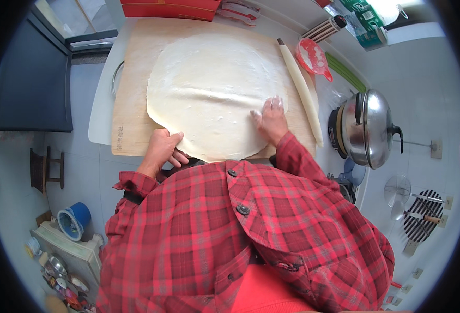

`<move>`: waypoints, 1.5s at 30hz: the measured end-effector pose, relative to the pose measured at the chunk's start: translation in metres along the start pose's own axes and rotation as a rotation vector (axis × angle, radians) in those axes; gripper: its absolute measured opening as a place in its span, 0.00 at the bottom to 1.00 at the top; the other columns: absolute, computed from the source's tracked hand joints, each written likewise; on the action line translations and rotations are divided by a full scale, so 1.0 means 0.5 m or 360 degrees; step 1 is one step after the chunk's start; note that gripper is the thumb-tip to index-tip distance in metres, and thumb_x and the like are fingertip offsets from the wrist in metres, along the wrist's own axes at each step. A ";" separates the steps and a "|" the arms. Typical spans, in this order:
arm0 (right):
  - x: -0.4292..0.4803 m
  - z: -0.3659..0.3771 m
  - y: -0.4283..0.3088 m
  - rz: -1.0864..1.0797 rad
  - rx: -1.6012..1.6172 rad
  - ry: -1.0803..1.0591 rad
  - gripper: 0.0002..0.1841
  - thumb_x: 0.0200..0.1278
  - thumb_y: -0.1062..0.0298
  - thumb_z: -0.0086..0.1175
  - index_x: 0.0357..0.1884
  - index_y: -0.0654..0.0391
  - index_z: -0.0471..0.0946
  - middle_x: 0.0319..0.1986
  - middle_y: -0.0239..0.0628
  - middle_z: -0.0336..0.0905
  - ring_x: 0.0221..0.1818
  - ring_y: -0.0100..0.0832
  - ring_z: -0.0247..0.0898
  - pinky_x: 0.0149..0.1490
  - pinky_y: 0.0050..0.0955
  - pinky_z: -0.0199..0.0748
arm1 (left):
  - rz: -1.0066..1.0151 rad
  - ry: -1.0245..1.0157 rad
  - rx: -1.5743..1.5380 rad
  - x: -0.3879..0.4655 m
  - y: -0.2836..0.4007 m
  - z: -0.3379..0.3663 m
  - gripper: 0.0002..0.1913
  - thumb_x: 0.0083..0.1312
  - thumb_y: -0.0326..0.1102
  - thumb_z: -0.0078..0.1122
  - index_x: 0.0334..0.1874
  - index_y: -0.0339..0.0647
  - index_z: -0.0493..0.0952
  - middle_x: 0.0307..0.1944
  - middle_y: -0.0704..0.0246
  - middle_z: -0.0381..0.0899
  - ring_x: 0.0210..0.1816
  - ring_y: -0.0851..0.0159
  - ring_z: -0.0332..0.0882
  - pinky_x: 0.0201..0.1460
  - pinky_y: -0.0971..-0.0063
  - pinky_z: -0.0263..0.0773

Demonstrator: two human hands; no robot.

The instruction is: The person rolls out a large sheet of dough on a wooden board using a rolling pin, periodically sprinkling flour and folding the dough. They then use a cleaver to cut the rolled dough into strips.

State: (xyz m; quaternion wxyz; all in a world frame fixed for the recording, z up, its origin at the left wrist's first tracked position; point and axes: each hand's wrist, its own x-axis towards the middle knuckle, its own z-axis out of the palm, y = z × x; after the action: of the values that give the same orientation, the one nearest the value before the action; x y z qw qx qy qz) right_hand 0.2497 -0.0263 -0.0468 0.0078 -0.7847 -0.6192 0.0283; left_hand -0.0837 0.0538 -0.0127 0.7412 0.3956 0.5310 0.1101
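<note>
A large, thin sheet of rolled-out dough (pixel 214 82) covers most of a wooden board (pixel 136 105), with a low ridge running across its middle. Its near edge hangs over the board's front edge, against my plaid shirt. My left hand (pixel 163 146) pinches the sheet's near-left edge between thumb and fingers. Flour whitens the fingertips of my right hand (pixel 271 117), which lies spread on the dough's right side and looks slightly blurred. A long, pale rolling pin (pixel 302 94) with a dark tip lies along the board's right side.
Beyond the pin sits a red plastic scoop (pixel 312 56) dusted with flour. A lidded steel pot (pixel 365 127) stands farther right on the counter. Behind the board is a red box (pixel 171 9). On the floor at left are a blue bucket (pixel 74 221) and a dark wooden stool (pixel 46 170).
</note>
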 end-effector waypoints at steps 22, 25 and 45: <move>0.137 -0.087 -0.195 -0.1174 -0.0153 -0.0547 0.38 0.72 0.44 0.44 0.75 0.58 0.54 0.77 0.50 0.40 0.79 0.55 0.33 0.72 0.68 0.42 | 0.0053 -0.0017 -0.0016 -0.016 0.019 -0.006 0.19 0.68 0.34 0.53 0.37 0.14 0.70 0.24 0.45 0.81 0.20 0.55 0.84 0.13 0.71 0.77; 0.187 -0.077 -0.116 -0.0655 -0.0171 -0.0494 0.37 0.72 0.45 0.44 0.75 0.60 0.54 0.77 0.52 0.41 0.78 0.58 0.35 0.72 0.67 0.44 | 0.0034 -0.0020 -0.0029 -0.014 0.021 -0.008 0.19 0.68 0.33 0.53 0.38 0.12 0.68 0.23 0.43 0.80 0.21 0.54 0.84 0.13 0.70 0.76; 0.170 -0.063 -0.314 -0.1799 -0.0130 -0.0429 0.37 0.68 0.45 0.48 0.70 0.64 0.61 0.74 0.52 0.48 0.77 0.57 0.40 0.71 0.67 0.47 | 0.0032 0.0004 -0.0095 -0.014 0.017 -0.006 0.16 0.66 0.32 0.52 0.43 0.17 0.74 0.30 0.47 0.82 0.21 0.52 0.84 0.15 0.67 0.79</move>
State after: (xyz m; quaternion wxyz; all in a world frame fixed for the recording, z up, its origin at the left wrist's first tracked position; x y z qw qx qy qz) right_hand 0.1186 0.0938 -0.0108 -0.0874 -0.3215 -0.9380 0.0954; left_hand -0.0867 0.0568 -0.0023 0.7509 0.3784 0.5245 0.1338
